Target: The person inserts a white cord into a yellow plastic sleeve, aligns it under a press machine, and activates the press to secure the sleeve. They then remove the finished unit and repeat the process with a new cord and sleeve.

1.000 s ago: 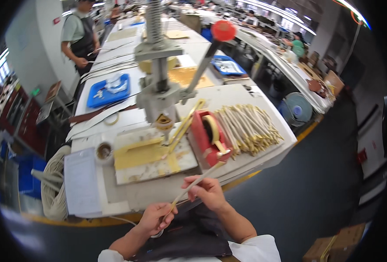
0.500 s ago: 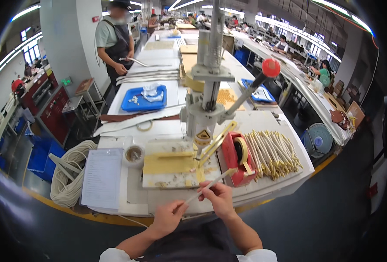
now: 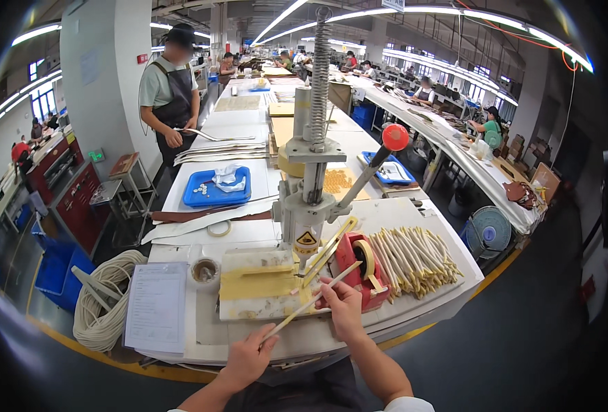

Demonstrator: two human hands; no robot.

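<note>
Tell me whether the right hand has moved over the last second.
Yes, forward, away from the body: judged against the red tape dispenser, the right hand was short of its near end, and its fingers now show beside it.

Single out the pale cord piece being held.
The cord piece slanting between left hand and right hand; the others lie bunched right of the red tape dispenser.

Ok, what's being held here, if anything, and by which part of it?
A pale cord: the left hand grips it near its lower end, the right hand farther up, short of the upper tip.
</note>
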